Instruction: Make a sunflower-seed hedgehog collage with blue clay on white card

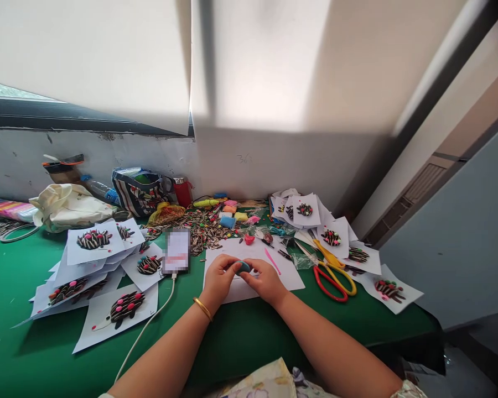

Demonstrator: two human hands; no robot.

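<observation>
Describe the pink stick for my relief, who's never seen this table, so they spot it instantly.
On the green table, find the white sheet in the middle. Beside the right hand, towards the sheet's right edge, lies a slim pink stick. Its bright pink colour sets it apart from the black pen to its right.

Two hands [266, 281], one teal clay lump [243, 267] and one gold bangle [203, 309] at centre; one smartphone [176, 251] left of centre.

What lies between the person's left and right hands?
In the head view, a small blue lump sits between them, held at the fingertips of the left hand and right hand.
</observation>
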